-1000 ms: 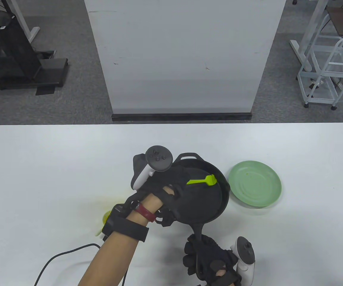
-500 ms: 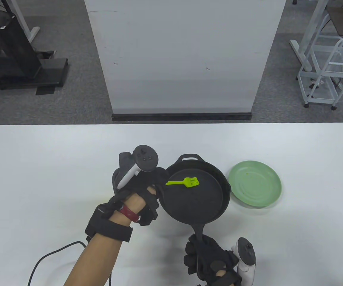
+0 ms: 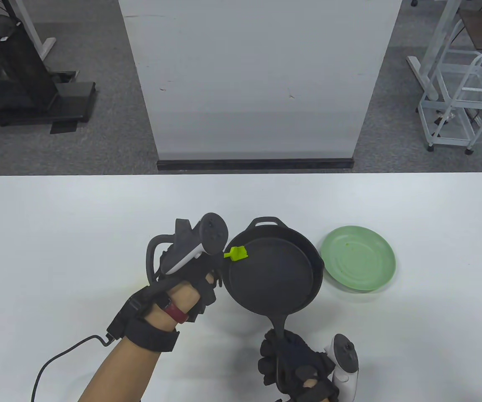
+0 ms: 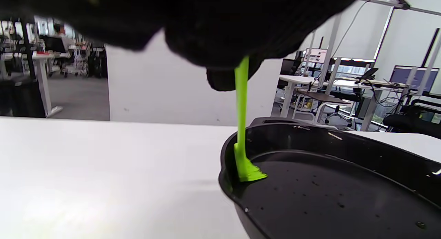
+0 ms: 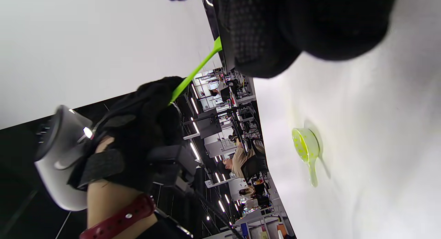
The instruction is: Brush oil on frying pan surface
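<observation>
A black cast-iron frying pan [image 3: 272, 274] sits mid-table; it also shows in the left wrist view [image 4: 330, 183]. My left hand [image 3: 190, 268] holds a lime-green silicone brush [image 3: 236, 253] by its handle, close to upright. The brush bristles [image 4: 248, 171] press on the pan's floor at its left rim. My right hand [image 3: 295, 366] grips the pan's handle [image 3: 278, 324] near the table's front edge. In the right wrist view the brush handle [image 5: 196, 71] runs from the left glove [image 5: 151, 128] up to the pan.
A pale green plate [image 3: 358, 264] lies just right of the pan. A small lime-green scoop-shaped cup [image 5: 306, 147] lies on the table on my left, hidden under my left hand in the table view. A black cable [image 3: 56, 362] trails from my left wrist.
My left hand has drawn the brush leftward across the pan, from near the right rim to the left rim, and tipped it upright. The right hand and the pan have stayed still.
</observation>
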The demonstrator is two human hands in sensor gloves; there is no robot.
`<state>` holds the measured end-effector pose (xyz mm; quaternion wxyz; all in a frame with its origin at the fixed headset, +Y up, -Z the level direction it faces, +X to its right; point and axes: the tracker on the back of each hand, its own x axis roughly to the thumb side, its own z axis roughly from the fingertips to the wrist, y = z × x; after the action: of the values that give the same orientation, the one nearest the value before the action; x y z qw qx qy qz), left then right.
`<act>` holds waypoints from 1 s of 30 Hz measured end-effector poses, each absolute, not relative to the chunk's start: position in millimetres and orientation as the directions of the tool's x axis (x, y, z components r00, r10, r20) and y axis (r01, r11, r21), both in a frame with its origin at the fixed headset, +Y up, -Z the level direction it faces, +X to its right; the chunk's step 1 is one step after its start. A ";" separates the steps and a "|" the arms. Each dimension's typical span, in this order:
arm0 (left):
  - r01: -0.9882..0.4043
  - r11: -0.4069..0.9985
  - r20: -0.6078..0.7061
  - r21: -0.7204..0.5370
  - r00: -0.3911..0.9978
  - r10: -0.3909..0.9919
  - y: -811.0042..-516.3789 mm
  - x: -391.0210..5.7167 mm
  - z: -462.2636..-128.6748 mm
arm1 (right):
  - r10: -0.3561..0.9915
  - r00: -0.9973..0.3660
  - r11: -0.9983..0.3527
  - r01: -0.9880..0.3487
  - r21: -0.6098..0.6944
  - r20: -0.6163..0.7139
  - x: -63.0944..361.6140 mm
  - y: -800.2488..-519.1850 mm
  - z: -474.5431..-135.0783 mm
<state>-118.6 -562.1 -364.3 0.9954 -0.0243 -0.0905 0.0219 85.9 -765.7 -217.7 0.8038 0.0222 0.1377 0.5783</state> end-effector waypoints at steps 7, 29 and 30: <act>0.150 0.989 0.244 -0.005 0.959 -0.144 -559.2 -82.8 -341.9 | 0.939 0.287 0.321 -0.928 0.187 -0.189 86.8 -765.6 -217.3; -0.241 0.955 0.326 -0.171 0.901 0.286 -593.4 -52.1 -346.6 | 0.935 0.294 0.332 -0.921 0.202 -0.196 86.0 -766.7 -218.4; -0.263 0.947 0.328 -0.183 0.892 0.311 -595.4 -51.6 -347.9 | 0.935 0.294 0.332 -0.922 0.200 -0.196 86.2 -767.0 -218.3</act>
<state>-51.6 -595.4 -347.9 0.9703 -0.0667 -0.1794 0.1478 86.2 -767.0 -218.3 0.8040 0.0240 0.1394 0.5775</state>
